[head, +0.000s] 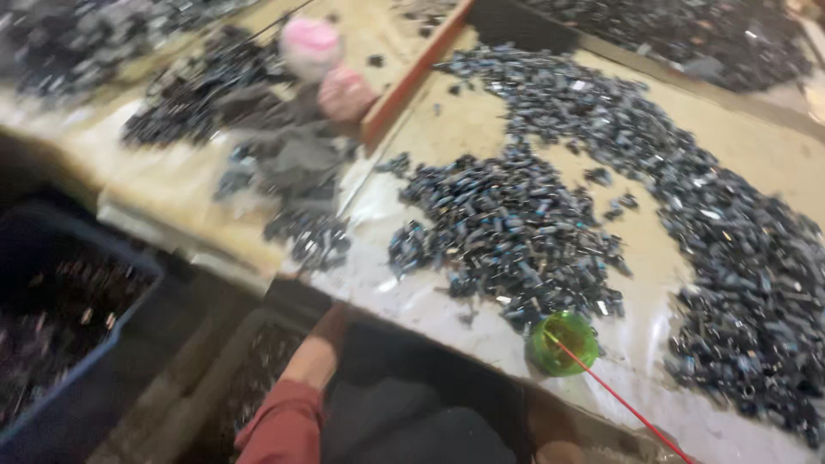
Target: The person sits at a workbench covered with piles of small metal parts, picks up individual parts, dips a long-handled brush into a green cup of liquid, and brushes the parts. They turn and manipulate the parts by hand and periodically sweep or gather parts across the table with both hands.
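Left arm — red sleeve, fingers hidden | green cup beside dark parts — blurry.

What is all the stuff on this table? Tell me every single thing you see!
small dark metal parts: too many to count, black-grey, heaped across the table
pale plastic-covered table: one, beige, centre
round green plastic cup: one, table's near edge
thin red rod: one, slanting out of the cup
pink rounded bundles: two, top centre
long wooden strip: one, orange-brown, beside the bundles
dark blue plastic bin: one, left, below the table
person's forearm in a red sleeve: one, bottom centre; hand hidden
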